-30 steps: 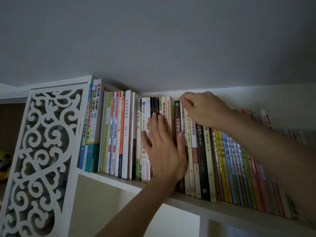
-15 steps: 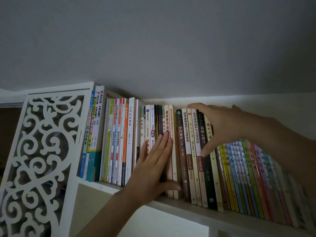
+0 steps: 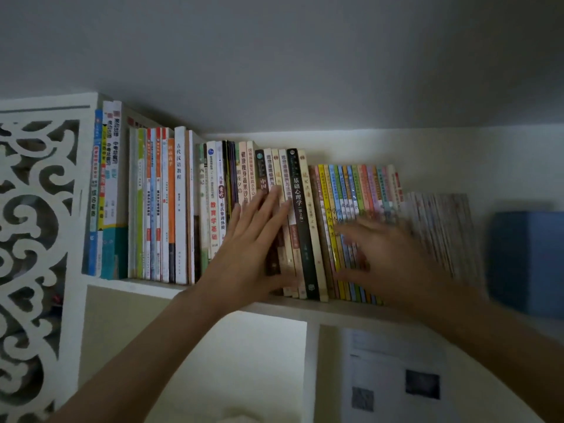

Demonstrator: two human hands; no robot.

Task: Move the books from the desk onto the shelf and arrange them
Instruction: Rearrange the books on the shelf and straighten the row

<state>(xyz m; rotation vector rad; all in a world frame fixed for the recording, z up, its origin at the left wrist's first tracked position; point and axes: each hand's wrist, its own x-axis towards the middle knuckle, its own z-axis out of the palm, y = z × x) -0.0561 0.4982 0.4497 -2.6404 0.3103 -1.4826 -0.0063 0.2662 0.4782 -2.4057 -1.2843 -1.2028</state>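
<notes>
A long row of upright books (image 3: 180,206) fills the white shelf (image 3: 146,286), spines facing me. My left hand (image 3: 250,245) lies flat with straight fingers against the spines near the row's middle, beside a black-spined book (image 3: 302,227). My right hand (image 3: 384,257) is motion-blurred in front of the thin colourful books (image 3: 354,190) to the right, fingers spread and holding nothing. Shorter pale books (image 3: 439,227) lean further right. The desk is out of view.
A white carved fretwork panel (image 3: 33,227) closes the shelf's left end. A blue box (image 3: 525,261) stands at the right end of the shelf. Below the shelf are open compartments, and a printed paper sheet (image 3: 393,377) hangs on the right.
My right hand has dropped from the tops of the middle books and moved right, now spread before the thin colourful books. My left hand slid right along the spines. The view shifted right.
</notes>
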